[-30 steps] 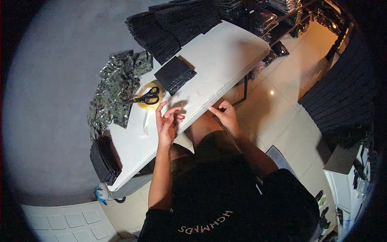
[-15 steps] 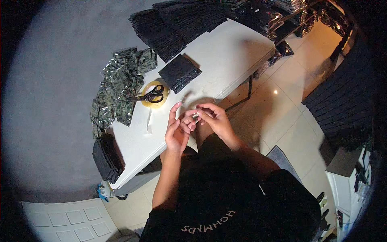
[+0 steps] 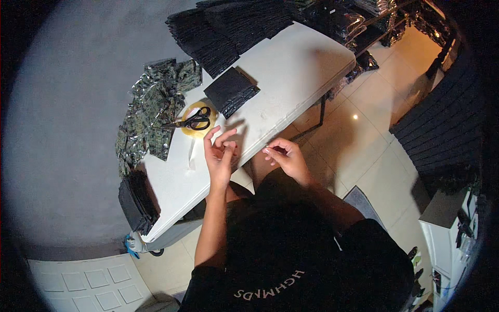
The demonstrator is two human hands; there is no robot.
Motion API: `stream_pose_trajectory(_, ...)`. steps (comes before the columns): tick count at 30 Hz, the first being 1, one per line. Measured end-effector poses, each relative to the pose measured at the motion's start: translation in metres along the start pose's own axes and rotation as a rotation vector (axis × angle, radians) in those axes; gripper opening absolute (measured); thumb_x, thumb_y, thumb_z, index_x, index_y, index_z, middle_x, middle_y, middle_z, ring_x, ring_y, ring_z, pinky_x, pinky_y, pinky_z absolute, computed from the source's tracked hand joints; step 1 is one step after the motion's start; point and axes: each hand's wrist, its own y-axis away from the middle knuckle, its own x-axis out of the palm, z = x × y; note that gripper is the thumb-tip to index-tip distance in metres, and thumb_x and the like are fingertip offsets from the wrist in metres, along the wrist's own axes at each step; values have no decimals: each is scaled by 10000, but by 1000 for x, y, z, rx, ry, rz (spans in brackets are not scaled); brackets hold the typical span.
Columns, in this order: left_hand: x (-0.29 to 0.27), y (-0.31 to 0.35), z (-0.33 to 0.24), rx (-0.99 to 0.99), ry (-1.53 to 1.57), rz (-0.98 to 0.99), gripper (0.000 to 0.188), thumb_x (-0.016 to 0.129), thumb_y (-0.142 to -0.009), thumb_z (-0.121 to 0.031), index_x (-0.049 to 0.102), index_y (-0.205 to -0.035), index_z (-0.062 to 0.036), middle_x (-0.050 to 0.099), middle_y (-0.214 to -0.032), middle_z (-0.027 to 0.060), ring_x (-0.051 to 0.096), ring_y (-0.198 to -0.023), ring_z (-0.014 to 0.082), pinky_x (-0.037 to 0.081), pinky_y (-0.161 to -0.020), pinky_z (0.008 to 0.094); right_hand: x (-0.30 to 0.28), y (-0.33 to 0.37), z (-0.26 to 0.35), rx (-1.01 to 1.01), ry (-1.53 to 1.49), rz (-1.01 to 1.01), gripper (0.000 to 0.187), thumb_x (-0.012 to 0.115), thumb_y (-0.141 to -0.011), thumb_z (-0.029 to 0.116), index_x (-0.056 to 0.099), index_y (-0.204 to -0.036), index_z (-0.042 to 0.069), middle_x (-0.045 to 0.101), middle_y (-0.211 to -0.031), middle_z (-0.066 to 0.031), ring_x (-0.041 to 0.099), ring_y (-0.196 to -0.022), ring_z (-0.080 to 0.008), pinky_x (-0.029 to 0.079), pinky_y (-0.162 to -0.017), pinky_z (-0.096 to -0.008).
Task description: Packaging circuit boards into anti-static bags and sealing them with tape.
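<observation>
Above the near edge of the white table [image 3: 291, 60], my left hand [image 3: 220, 156] is raised with its fingers bent and apart. Nothing shows in it. My right hand [image 3: 287, 157] is to its right, just off the table edge, with thumb and fingertips pinched together. Whatever is between them is too small to make out. Black-handled scissors [image 3: 199, 118] rest on a roll of yellowish clear tape [image 3: 193, 133], close beyond my left hand. A flat, folded black packet [image 3: 228, 92] lies farther back on the tabletop.
Camouflage-patterned packets in shiny plastic [image 3: 150, 106] line the table's left side. Fanned black packets [image 3: 223, 34] cover its far end, and a black stack [image 3: 136, 203] sits at the near left corner. A white cabinet [image 3: 436, 229] stands at right on the tiled floor.
My hands have come apart from each other. The left moved slightly left and away from me, its fingers spreading; the right drew to the right, still pinched.
</observation>
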Motion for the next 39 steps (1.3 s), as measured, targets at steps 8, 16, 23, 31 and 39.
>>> stream_pose_trajectory(8,25,-8,8,30,-336,202,692,799,-884,94,481,-1476,-71,773,-1096,70,641,-874,106,523,-867,250,-8,-5,-3,6,69,13,165,757,-1033,182,734,-1109,37,774,-1020,-38,748,-847,-107,575,-652,-255)
stream_pose_trajectory(16,35,-7,19,193,-650,114,517,826,-863,14,620,-1333,-54,772,-914,66,704,-880,198,546,-808,336,-14,-11,-3,142,144,-26,221,782,-1016,212,749,-1116,17,760,-948,-23,716,-808,-87,567,-645,-253)
stream_pose_trajectory(23,42,2,25,314,-784,52,441,830,-854,-1,660,-1257,-53,759,-908,81,662,-1000,304,541,-851,411,-21,-23,-10,148,197,-19,275,789,-1012,240,771,-1123,-11,772,-914,-26,705,-794,-82,581,-656,-263)
stream_pose_trajectory(31,43,6,31,387,-862,2,403,819,-845,0,641,-1207,-19,768,-934,101,650,-1013,350,500,-944,459,-20,-27,-14,176,197,-77,311,795,-1006,263,778,-1142,-17,796,-970,-49,708,-791,-86,587,-659,-257)
stream_pose_trajectory(39,47,2,25,452,-943,3,391,812,-858,-30,626,-1203,-17,771,-935,109,643,-1045,354,495,-953,478,-25,-31,-26,120,159,-116,301,852,-958,281,788,-991,-12,741,-828,-8,655,-684,-74,557,-628,-248)
